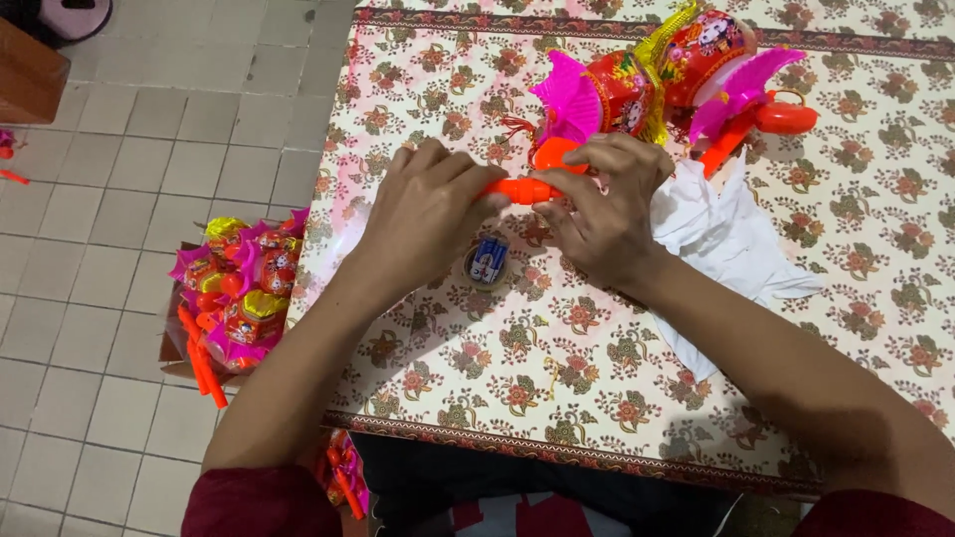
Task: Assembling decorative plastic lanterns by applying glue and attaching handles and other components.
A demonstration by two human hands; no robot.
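Note:
My left hand [423,214] and my right hand [605,204] both grip an orange plastic handle [522,189] just above the flower-patterned tablecloth [557,378]. The handle belongs to a toy lantern [597,94] with pink pleated paper, red printed body and gold fringe. A second like lantern [721,70] with an orange handle lies right of it. A small round holder with blue batteries [487,262] sits on the cloth below my hands.
A crumpled white plastic bag [731,244] lies right of my right hand. On the tiled floor at the left stands a cardboard box [234,293] full of several more lanterns. More orange pieces [343,482] sit under the table's near edge.

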